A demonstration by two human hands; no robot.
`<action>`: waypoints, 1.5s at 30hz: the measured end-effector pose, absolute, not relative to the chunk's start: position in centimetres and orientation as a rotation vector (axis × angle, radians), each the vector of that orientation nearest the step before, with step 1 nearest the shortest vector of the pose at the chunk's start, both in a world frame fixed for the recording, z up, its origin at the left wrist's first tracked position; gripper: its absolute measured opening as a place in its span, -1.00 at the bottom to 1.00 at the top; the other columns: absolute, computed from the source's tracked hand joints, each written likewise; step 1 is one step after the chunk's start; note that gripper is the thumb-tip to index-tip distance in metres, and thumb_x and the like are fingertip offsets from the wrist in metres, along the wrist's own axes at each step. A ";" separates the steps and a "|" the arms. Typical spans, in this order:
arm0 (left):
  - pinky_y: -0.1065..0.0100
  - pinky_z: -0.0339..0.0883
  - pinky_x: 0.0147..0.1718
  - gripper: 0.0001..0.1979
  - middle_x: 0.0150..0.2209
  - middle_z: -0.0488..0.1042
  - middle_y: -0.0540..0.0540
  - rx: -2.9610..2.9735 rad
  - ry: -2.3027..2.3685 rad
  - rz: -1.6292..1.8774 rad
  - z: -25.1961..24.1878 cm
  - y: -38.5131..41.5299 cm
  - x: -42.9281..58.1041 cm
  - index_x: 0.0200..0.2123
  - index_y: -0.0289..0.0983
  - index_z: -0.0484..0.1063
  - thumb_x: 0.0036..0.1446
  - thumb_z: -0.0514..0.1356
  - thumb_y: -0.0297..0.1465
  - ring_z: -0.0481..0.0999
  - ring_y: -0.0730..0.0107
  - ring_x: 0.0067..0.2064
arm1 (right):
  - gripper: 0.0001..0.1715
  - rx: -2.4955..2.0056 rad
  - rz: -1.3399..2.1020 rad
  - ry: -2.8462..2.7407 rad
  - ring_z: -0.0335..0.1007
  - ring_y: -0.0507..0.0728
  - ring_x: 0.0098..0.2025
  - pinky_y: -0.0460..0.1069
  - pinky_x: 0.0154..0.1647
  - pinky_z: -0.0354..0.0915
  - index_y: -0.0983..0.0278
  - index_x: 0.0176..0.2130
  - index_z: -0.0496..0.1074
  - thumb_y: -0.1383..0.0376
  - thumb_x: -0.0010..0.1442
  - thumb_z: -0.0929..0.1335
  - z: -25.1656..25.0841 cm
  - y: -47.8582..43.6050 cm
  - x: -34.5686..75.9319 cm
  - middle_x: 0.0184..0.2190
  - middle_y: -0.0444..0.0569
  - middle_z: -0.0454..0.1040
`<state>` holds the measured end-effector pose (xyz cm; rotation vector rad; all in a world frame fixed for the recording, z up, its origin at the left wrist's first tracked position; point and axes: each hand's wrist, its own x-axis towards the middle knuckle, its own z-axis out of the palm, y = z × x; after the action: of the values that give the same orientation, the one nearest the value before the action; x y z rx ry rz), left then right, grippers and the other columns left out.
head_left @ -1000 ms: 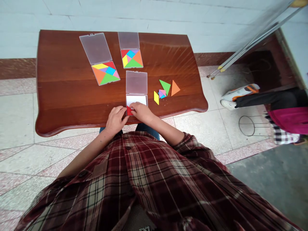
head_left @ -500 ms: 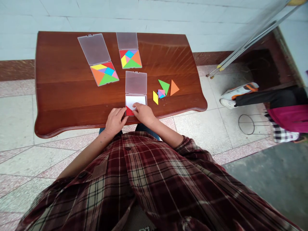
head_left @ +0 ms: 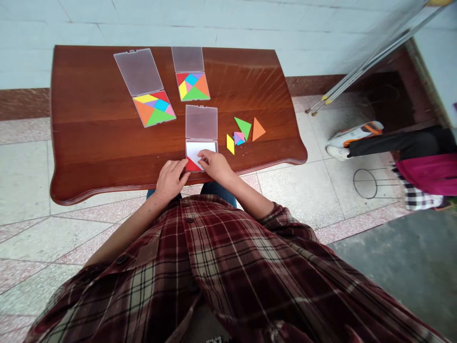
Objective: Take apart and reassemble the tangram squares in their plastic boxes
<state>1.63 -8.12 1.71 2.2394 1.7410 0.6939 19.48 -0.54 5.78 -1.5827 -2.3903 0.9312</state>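
Note:
An open clear plastic case (head_left: pixel 201 123) lies at the near edge of the brown table (head_left: pixel 93 138), its white tray holding a red triangle piece (head_left: pixel 193 165) in the near left corner. My right hand (head_left: pixel 214 164) rests over the tray with its fingers curled, fingertips pressing the red triangle. My left hand (head_left: pixel 170 178) sits just left of the tray, fingertips against its near left corner. To the right lie loose pieces: a yellow parallelogram (head_left: pixel 230 144), a small pink, purple and blue cluster (head_left: pixel 239 138), a green triangle (head_left: pixel 244 127) and an orange triangle (head_left: pixel 257 129).
Two more open cases with full coloured puzzles lie farther back, one at the left (head_left: pixel 154 108) and one at the middle (head_left: pixel 193 86). Another person's shoe (head_left: pixel 353 138) and dark trouser leg show on the floor at right. Metal poles (head_left: pixel 371 57) lean at the upper right.
The red triangle has settled flat into the tray's near left corner, and my right hand has shifted slightly right, uncovering more of it. My left hand stays beside the tray.

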 end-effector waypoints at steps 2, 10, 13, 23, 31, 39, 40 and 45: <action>0.11 0.30 -0.03 -0.63 -0.09 0.50 -0.21 2.258 1.730 0.686 1.8 -8.2 1.7 0.06 -0.29 0.40 0.28 0.03 -0.27 0.41 0.14 -0.08 | -0.69 -1.608 0.921 -2.340 0.46 0.11 -0.18 -0.02 -0.09 0.27 0.29 -0.04 0.43 0.37 0.22 0.28 5.8 -0.2 20.2 -0.18 0.00 0.57; 0.13 0.32 -0.07 -0.67 -0.09 0.48 -0.21 2.344 1.715 0.678 1.7 -8.1 1.5 -0.03 -0.29 0.47 0.27 0.02 -0.32 0.38 0.15 -0.11 | -0.66 -1.548 0.898 -2.452 0.44 0.12 -0.08 -0.02 -0.03 0.25 0.32 -0.01 0.43 0.39 0.24 0.24 5.6 -1.3 20.0 -0.09 0.05 0.55; 0.12 0.32 -0.08 -0.69 -0.10 0.48 -0.21 2.354 1.703 0.668 1.7 -8.0 1.3 -0.05 -0.28 0.49 0.27 0.03 -0.33 0.38 0.16 -0.12 | -0.66 -1.505 0.886 -2.530 0.42 0.12 -0.05 -0.03 -0.03 0.24 0.31 -0.03 0.44 0.39 0.26 0.21 5.6 -1.9 19.2 -0.07 0.06 0.53; 0.11 0.31 -0.06 -0.70 -0.09 0.48 -0.20 2.356 1.724 0.702 1.5 -8.1 1.3 -0.05 -0.25 0.47 0.26 0.03 -0.35 0.39 0.14 -0.10 | -0.74 -1.677 0.758 -2.249 0.44 0.12 -0.11 -0.02 -0.05 0.28 0.27 -0.11 0.46 0.36 0.24 0.26 6.3 1.8 23.8 -0.13 0.02 0.55; 0.14 0.30 -0.05 -0.68 -0.09 0.48 -0.23 2.361 1.752 0.697 1.8 -8.1 1.4 -0.03 -0.30 0.46 0.28 0.01 -0.33 0.40 0.13 -0.10 | -0.57 -2.239 0.308 -1.903 0.38 0.28 0.03 0.16 0.04 0.28 0.38 0.09 0.33 0.32 0.23 0.29 6.2 9.0 32.3 0.03 0.27 0.41; 0.13 0.30 -0.06 -0.70 -0.09 0.47 -0.22 2.338 1.739 0.694 1.7 -8.1 1.4 -0.04 -0.28 0.45 0.26 0.03 -0.34 0.39 0.14 -0.10 | -0.41 -2.391 0.453 -1.839 0.39 0.29 0.02 0.14 0.05 0.30 0.41 0.05 0.38 0.18 0.09 0.47 5.2 12.7 33.7 0.03 0.30 0.39; 0.13 0.31 -0.06 -0.70 -0.09 0.47 -0.22 2.345 1.741 0.690 1.7 -8.1 1.4 -0.04 -0.28 0.45 0.26 0.03 -0.34 0.39 0.14 -0.10 | -0.42 -2.390 0.477 -1.825 0.39 0.29 0.02 0.14 0.05 0.31 0.40 0.03 0.39 0.19 0.07 0.48 5.1 13.0 33.8 0.02 0.29 0.40; 0.14 0.31 -0.06 -0.68 -0.09 0.48 -0.23 2.382 1.753 0.658 1.7 -8.2 1.5 -0.02 -0.31 0.44 0.28 0.01 -0.34 0.39 0.14 -0.10 | -0.33 -2.355 0.592 -1.666 0.39 0.29 0.02 0.14 0.05 0.32 0.38 -0.03 0.36 0.24 -0.11 0.55 4.7 13.5 35.0 -0.01 0.22 0.42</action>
<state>1.46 -8.22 1.69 2.3819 1.7528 0.6580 34.99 13.47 4.72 -2.3554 -1.6662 0.5916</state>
